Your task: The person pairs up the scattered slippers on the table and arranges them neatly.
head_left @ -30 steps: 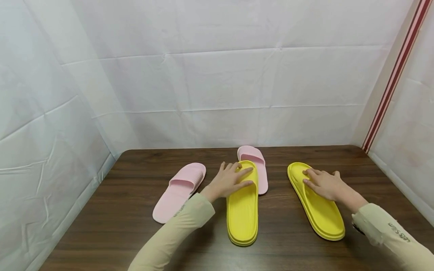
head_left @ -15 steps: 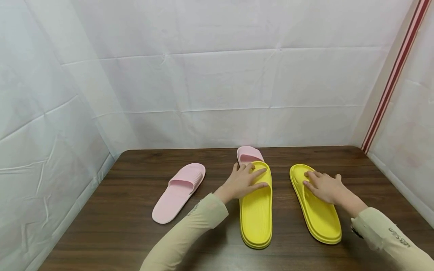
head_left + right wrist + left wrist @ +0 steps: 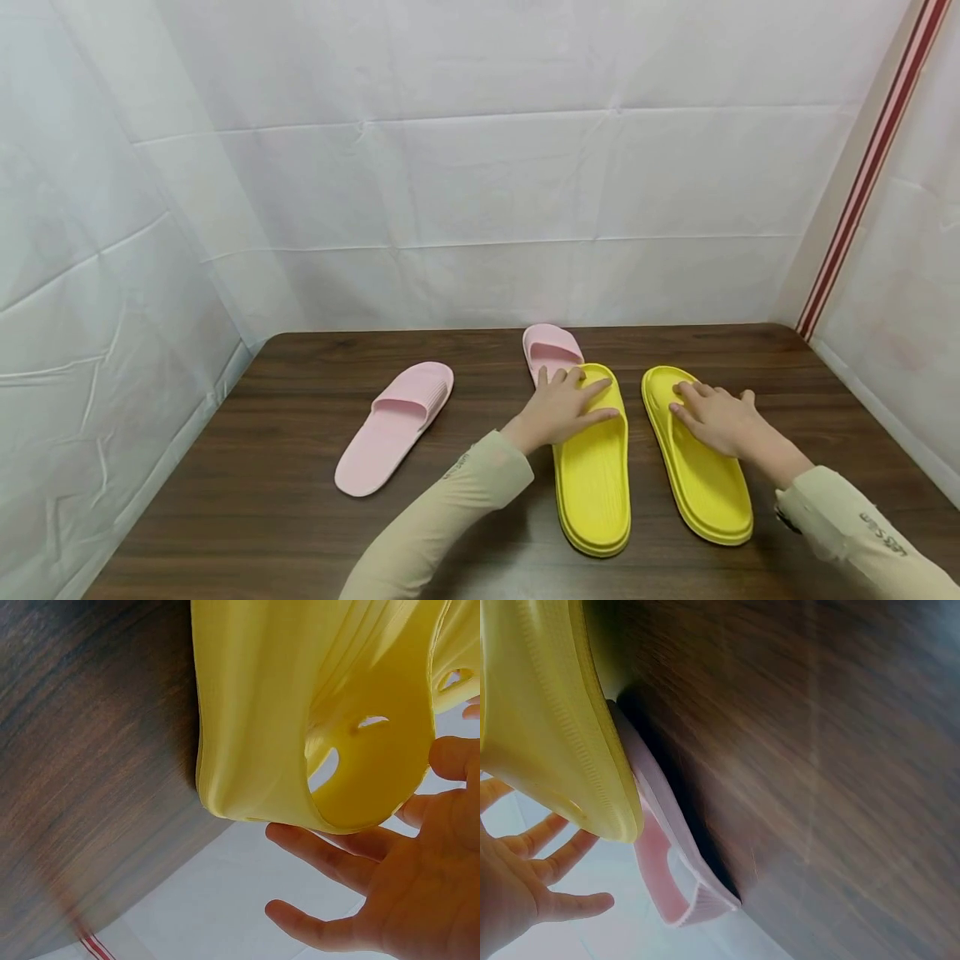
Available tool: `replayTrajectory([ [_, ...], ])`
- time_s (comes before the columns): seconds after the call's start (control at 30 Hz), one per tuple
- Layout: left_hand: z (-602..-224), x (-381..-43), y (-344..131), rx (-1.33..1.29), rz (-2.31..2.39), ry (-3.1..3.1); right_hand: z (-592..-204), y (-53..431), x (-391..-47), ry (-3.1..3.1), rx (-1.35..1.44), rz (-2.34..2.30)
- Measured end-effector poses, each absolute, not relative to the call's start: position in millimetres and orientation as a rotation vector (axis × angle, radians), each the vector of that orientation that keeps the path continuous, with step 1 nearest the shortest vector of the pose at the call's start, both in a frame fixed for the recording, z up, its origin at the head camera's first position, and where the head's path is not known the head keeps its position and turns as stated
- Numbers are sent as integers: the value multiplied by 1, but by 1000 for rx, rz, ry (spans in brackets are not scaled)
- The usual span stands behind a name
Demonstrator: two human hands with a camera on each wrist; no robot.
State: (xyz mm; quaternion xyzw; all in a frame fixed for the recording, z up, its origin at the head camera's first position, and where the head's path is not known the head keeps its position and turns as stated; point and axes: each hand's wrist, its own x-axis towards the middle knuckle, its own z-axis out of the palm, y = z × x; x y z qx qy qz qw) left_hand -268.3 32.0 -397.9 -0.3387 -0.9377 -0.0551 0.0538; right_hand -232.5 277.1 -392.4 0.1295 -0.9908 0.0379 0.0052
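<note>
In the head view my left hand (image 3: 557,412) lies spread over the strap of a yellow slide slipper (image 3: 595,496). My right hand (image 3: 722,420) rests the same way on the strap of a second yellow slipper (image 3: 708,492), which is angled on the table. In the left wrist view the extended fingers (image 3: 568,859) touch the side of the yellow strap. The right wrist view has the thumb (image 3: 450,757) at the strap's opening and the fingers along its outside. A pink slipper (image 3: 549,340) sits behind the left yellow one, partly covered by it and my hand.
A second pink slipper (image 3: 390,437) lies toe-away on the left of the dark wooden table (image 3: 262,467). White sheeting (image 3: 480,183) hangs behind and at both sides, with a red-striped band (image 3: 870,175) at the right corner.
My left hand and its yellow slipper have moved right, closer to the other yellow slipper, exposing part of the pink one. The right yellow slipper has shifted slightly toward me and turned a little.
</note>
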Motion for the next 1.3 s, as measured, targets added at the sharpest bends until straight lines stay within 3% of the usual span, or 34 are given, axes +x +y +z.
replayTrajectory([
  [0.8,-403,-269,81,-981,-74,-2862,-392,276,-231,-3115,376,139],
  [1.3,-405,-263,79,-977,-34,-2852,-399,276,-226,-3125,360,207],
])
